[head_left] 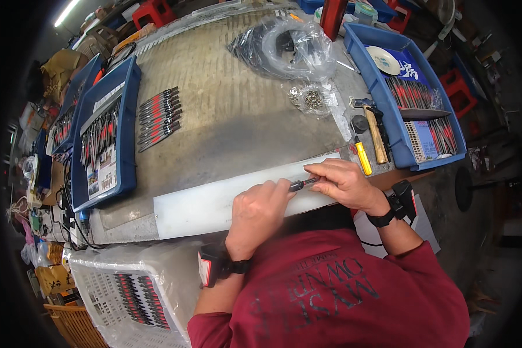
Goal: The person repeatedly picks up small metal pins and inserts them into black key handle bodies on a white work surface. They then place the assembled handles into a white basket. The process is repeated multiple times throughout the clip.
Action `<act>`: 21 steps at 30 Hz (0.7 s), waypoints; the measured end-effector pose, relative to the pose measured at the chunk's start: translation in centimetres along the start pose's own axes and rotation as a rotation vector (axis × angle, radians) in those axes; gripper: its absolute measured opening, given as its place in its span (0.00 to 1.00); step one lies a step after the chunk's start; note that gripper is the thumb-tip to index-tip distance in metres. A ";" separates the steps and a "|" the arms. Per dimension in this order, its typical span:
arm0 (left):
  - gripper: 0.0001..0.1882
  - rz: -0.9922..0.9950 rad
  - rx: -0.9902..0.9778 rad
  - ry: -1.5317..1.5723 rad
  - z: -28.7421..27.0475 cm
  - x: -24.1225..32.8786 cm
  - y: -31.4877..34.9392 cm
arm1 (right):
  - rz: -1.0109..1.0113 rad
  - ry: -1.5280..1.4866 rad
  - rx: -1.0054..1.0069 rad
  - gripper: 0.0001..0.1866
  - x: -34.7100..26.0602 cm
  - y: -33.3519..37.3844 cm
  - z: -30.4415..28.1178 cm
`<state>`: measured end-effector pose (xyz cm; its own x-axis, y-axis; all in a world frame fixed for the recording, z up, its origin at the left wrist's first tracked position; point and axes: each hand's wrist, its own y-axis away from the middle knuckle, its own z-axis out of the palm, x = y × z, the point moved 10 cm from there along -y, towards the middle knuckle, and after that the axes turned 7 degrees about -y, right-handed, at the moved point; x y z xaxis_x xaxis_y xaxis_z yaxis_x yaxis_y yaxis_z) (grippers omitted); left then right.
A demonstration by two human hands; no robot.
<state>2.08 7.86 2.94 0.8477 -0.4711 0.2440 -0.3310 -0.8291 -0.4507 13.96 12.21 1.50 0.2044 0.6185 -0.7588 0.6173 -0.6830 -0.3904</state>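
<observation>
My left hand [257,210] is closed around one end of a slim black pen-like tool [297,186], its fingers curled so that part of the tool is hidden. At the tool's other, thinner end, my right hand [343,181] pinches with thumb and fingers. Both hands are above a long white board [200,207] along the table's near edge. Farther left on the table, several similar black and red slim tools [158,119] lie side by side in a row.
Blue bins [132,110] [388,93] with black and red tools flank the table. A yellow-handled tool [362,156], a hammer [377,132], small metal parts in a bag [313,100] and a plastic-wrapped coil [296,46] lie at right. A white basket [93,290] stands below left.
</observation>
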 end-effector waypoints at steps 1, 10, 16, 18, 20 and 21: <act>0.11 -0.006 -0.007 0.012 0.2 -0.1 0.0 | 0.008 0.004 0.000 0.18 0.2 0.0 -0.1; 0.09 -0.084 -0.055 0.032 2.1 -1.7 0.1 | 0.018 0.110 0.077 0.11 1.9 -0.6 -3.2; 0.07 -0.084 -0.046 0.009 3.1 -2.3 -0.1 | 0.193 0.177 0.223 0.08 5.6 -2.5 -7.4; 0.07 -0.082 -0.041 -0.004 3.3 -2.4 -0.1 | 0.179 0.226 0.242 0.09 6.5 -3.6 -8.1; 0.07 -0.083 -0.034 -0.015 3.4 -2.4 0.0 | 0.179 0.264 0.246 0.09 7.6 -4.4 -8.6; 0.07 -0.084 -0.031 -0.017 3.5 -2.4 0.1 | 0.196 0.301 0.228 0.09 8.3 -4.8 -8.6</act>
<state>1.47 9.97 -0.63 0.8797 -0.3945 0.2656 -0.2707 -0.8746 -0.4024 19.21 23.96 1.52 0.5352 0.5308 -0.6571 0.3676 -0.8468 -0.3846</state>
